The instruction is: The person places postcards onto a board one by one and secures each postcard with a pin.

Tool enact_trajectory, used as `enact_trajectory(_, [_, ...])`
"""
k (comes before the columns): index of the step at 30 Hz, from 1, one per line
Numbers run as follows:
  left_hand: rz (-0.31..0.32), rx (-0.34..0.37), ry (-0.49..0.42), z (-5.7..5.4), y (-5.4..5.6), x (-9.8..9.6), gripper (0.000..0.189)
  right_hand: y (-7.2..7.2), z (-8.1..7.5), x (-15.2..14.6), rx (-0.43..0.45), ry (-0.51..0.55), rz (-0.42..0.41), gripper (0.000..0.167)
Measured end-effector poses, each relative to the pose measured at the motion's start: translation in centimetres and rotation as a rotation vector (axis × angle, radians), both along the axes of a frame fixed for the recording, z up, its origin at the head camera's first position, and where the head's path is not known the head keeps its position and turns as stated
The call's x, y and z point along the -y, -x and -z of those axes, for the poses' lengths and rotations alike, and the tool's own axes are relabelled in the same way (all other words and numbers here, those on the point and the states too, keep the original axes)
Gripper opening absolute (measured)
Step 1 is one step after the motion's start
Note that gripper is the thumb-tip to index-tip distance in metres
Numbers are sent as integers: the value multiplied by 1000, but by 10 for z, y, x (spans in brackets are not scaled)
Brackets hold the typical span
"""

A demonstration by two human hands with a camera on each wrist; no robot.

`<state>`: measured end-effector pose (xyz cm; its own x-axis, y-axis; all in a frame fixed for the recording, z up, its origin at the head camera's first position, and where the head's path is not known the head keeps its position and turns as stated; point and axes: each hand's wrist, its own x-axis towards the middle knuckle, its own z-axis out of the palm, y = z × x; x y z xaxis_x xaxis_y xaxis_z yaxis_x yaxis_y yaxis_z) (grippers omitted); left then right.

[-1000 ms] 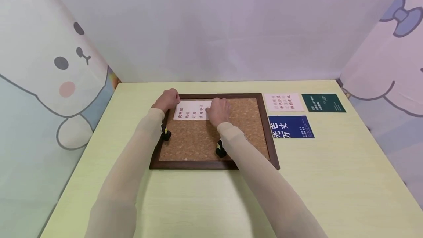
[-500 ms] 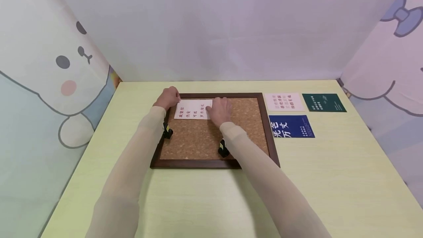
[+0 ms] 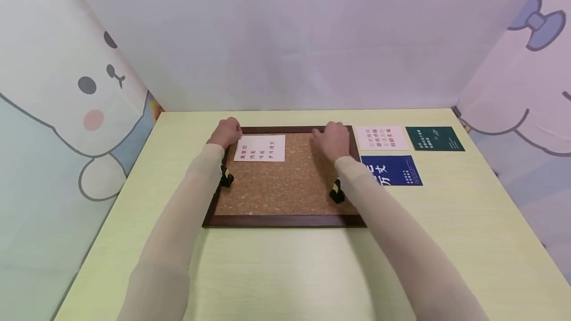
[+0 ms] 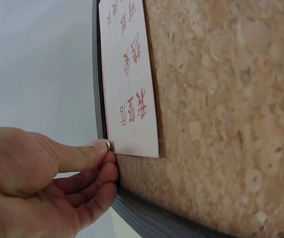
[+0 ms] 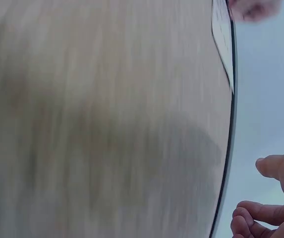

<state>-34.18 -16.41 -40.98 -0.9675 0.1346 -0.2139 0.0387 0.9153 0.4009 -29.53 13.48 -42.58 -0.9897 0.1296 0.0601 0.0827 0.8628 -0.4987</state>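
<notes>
A white card (image 3: 259,148) with red characters lies on the brown-framed cork board (image 3: 276,192), near its far left corner. My left hand (image 3: 226,132) is at the card's far left corner. In the left wrist view, thumb and forefinger of the left hand (image 4: 47,178) pinch a tiny pale, shiny piece there, which looks like a push pin (image 4: 111,146); the fingertips mostly hide it. My right hand (image 3: 334,140) hovers over the board's far right part. In the right wrist view the right hand (image 5: 275,198) has thumb and fingers apart, with nothing between them.
Right of the board lie a pink card (image 3: 382,138), a dark green card (image 3: 435,138) and a blue card (image 3: 394,171), partly behind the right forearm. A pale curtain (image 3: 285,38) hangs behind the light wooden table (image 3: 285,271).
My right hand has let go of the white card's right end and moved right across the board. The left hand stays at the card's corner, and the card lies nearly where it was.
</notes>
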Motion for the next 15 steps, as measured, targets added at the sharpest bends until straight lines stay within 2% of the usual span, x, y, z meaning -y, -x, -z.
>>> enact_trajectory(2, [1, -5, 0, 0, -1, 0, 20, 1, -3, -21, -33, -35, 3, 49])
enact_trajectory(5, [-3, -8, -3, 0, -2, 0, 20, 1, -7, -52, -62, -35, 22, 52])
enact_trajectory(15, [-28, -57, 6, 1, -3, -3, 35, -14, -15, -132, -44, -70, 102, 55])
